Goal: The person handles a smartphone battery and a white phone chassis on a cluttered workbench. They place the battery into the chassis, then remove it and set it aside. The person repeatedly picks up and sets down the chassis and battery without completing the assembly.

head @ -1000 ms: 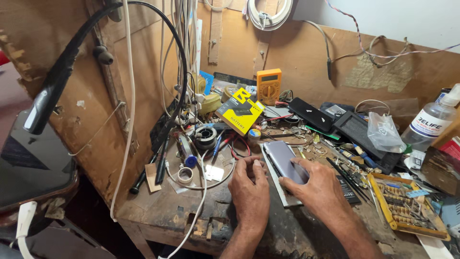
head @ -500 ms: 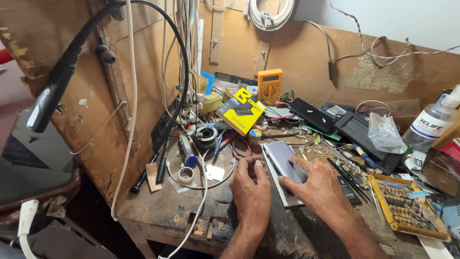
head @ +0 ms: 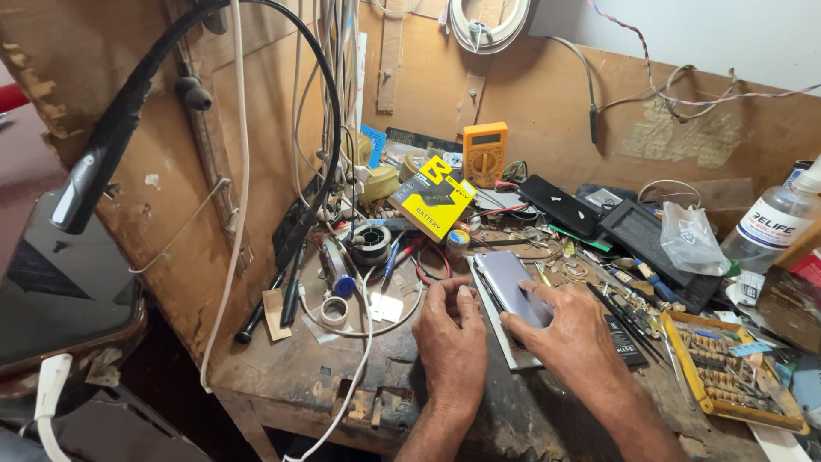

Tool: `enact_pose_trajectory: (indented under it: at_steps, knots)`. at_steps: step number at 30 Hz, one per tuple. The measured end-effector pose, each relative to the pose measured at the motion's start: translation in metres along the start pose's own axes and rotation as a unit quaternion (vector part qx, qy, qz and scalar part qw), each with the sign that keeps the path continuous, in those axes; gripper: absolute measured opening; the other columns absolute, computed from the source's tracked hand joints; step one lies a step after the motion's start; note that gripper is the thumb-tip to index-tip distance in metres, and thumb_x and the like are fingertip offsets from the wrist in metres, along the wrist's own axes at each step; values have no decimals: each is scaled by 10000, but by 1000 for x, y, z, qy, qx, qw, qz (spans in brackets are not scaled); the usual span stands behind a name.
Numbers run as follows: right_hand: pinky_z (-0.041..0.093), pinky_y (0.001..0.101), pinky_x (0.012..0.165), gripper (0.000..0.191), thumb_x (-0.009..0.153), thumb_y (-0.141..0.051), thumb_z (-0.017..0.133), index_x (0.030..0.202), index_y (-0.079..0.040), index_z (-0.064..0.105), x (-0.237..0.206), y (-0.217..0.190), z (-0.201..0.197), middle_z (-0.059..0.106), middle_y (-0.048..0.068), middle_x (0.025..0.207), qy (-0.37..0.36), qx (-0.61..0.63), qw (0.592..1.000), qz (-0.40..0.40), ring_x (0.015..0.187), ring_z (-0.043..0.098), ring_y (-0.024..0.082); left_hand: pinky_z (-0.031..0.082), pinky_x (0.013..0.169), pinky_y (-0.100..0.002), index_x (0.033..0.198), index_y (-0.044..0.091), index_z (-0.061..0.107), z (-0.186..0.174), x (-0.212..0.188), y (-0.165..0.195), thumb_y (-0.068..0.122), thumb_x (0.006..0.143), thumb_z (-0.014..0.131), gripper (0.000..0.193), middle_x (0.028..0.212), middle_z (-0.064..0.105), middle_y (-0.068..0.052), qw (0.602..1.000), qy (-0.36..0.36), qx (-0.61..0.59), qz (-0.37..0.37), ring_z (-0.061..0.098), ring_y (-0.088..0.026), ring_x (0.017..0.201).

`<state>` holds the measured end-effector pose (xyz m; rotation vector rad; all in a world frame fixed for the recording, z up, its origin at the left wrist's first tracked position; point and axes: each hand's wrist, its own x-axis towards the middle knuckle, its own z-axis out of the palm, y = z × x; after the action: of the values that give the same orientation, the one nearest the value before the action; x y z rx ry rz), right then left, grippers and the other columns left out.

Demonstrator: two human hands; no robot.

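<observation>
Electronics repair workshop: worn wooden bench (head: 282,385) w/ orange multimeter (head: 484,152), solder spool (head: 372,242), hanging cables (head: 329,85), screwdrivers (head: 637,278), parts tray (head: 731,372).
</observation>
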<state>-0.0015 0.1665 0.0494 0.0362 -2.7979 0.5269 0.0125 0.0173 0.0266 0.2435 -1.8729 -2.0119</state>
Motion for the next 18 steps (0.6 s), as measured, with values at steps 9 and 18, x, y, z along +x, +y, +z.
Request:
enact_pose_trajectory:
  at_steps: [9, 18]
  knots:
    - [523, 468, 898, 649, 690, -437, 843, 1247, -121, 732, -1, -2, -2, 674, 240, 952, -20, -11, 1000, 11, 962, 665, 367, 611, 684, -378, 1035, 36, 681, 0, 0, -1, 147, 953, 578, 172, 899, 769, -110, 1000, 0, 8, -2, 771, -221, 816]
    - [524, 461, 909, 643, 685, -421, 845, 1248, -132, 731, -4, -5, -6, 670, 236, 971, -26, -4, 1000, 17, 987, 657, 366, 606, 670, -375, 1030, 37, 683, 0, -1, 1, 146, 953, 584, 166, 900, 765, -106, 1000, 3, 17, 0, 766, -221, 801]
